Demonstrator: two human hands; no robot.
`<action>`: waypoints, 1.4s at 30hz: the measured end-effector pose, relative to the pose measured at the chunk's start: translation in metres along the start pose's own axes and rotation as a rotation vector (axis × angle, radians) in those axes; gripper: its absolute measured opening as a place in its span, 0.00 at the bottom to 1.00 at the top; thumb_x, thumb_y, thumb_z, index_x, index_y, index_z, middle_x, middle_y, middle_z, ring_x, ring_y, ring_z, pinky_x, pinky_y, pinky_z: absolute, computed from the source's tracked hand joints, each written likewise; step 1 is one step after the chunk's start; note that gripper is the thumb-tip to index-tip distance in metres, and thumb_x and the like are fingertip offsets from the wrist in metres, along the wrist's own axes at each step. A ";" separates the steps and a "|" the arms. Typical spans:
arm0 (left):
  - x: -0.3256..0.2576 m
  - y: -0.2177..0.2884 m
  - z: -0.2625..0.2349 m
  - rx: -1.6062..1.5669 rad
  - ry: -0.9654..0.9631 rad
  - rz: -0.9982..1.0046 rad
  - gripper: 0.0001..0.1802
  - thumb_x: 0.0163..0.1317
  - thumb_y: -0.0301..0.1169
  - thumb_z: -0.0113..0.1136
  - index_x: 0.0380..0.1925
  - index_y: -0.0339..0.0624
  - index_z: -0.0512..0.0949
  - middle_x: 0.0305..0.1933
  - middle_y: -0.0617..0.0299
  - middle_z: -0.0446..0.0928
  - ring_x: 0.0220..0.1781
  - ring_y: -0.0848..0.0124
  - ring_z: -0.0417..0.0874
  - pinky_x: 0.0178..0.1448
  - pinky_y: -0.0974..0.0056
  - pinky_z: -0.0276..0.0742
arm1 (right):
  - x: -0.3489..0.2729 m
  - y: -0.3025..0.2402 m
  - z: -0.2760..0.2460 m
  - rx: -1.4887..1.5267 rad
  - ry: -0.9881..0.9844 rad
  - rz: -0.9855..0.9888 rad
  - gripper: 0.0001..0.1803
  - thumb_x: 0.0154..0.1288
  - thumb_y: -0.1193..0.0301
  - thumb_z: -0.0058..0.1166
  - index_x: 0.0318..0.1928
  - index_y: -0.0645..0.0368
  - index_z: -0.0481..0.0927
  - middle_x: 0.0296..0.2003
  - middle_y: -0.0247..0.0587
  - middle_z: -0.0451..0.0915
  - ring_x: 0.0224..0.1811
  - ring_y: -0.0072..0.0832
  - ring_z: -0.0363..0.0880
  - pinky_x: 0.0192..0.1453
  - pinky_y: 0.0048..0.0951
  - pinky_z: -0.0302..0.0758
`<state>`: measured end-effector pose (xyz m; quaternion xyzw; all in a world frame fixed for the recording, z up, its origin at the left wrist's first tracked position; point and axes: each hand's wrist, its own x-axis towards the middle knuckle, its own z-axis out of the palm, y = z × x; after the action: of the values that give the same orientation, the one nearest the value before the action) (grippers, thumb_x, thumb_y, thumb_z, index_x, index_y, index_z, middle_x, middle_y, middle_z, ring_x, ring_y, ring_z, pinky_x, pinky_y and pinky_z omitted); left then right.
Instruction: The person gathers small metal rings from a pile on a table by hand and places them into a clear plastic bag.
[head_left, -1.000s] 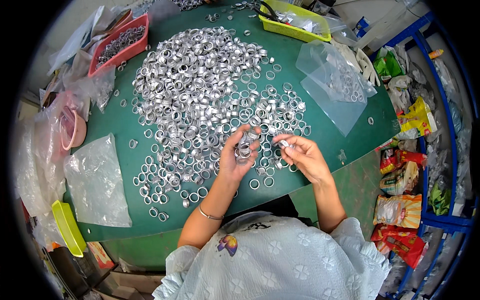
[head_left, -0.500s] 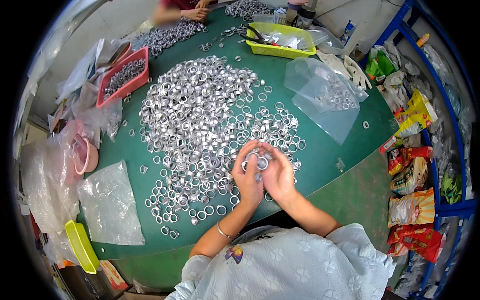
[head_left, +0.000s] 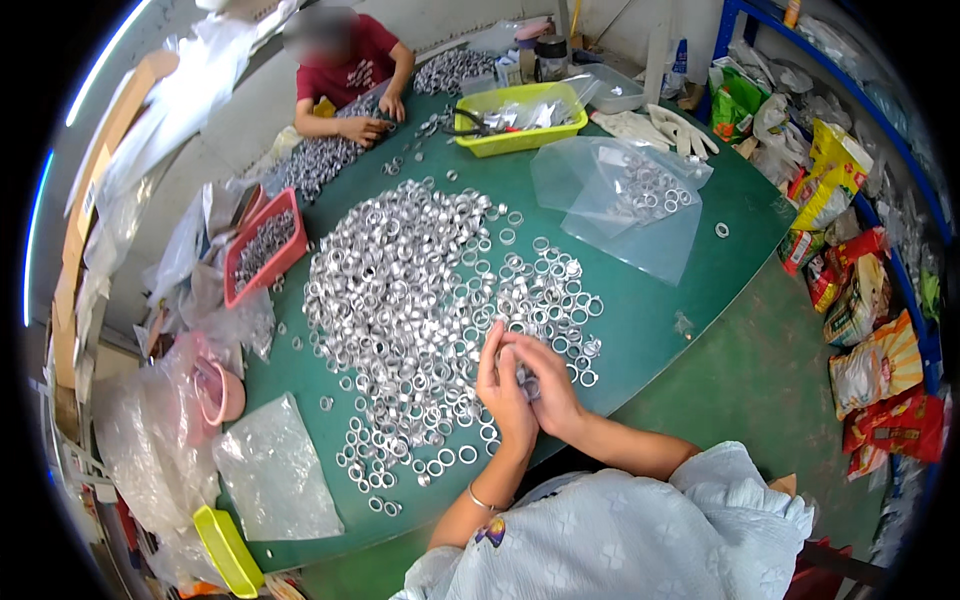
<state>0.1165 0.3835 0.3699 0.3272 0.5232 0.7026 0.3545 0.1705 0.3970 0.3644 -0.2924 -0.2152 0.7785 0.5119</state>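
Loosely cupped together around metal rings, the left hand and right hand could, by parting, spill some nearby.

Green table, green floor; pale wall; blue rack right; light strips left.

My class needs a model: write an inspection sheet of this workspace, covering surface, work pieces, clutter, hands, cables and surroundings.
Surface: green table, partly covered.
Work pieces: silvery rings heaped mid-table, more scattered nearby.
Clutter: yellow-green basket, red tray, white gloves, clear plastic sheets.
Hands: left hand and right hand cupped together, rings between them.
Cables: nothing clearly seen.
Surroundings: person in red shirt at far side; blue shelving and packets at right.
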 end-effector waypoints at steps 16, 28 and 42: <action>0.037 -0.027 0.010 -0.950 0.145 -0.890 0.14 0.63 0.30 0.46 0.47 0.43 0.75 0.50 0.50 0.74 0.53 0.61 0.75 0.59 0.53 0.71 | 0.022 -0.083 -0.021 -1.012 0.095 -1.068 0.18 0.57 0.75 0.53 0.49 0.64 0.74 0.52 0.48 0.69 0.59 0.42 0.65 0.64 0.40 0.59; 0.191 -0.039 0.181 -0.513 -0.478 -0.707 0.25 0.66 0.39 0.43 0.62 0.44 0.62 0.66 0.47 0.60 0.66 0.50 0.62 0.68 0.46 0.56 | 0.110 -0.105 -0.115 -1.356 0.668 -1.013 0.29 0.58 0.67 0.55 0.59 0.62 0.63 0.55 0.52 0.64 0.57 0.48 0.61 0.61 0.45 0.57; 0.064 0.006 0.035 0.042 -0.587 -0.231 0.20 0.64 0.27 0.50 0.55 0.33 0.70 0.60 0.51 0.70 0.62 0.56 0.71 0.63 0.57 0.67 | 0.107 -0.108 -0.108 -1.017 0.668 -1.110 0.19 0.57 0.78 0.51 0.50 0.63 0.70 0.47 0.50 0.69 0.51 0.45 0.68 0.57 0.40 0.64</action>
<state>0.1109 0.4536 0.3899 0.4619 0.4464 0.5223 0.5609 0.2827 0.5408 0.3283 -0.5558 -0.4911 0.0917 0.6645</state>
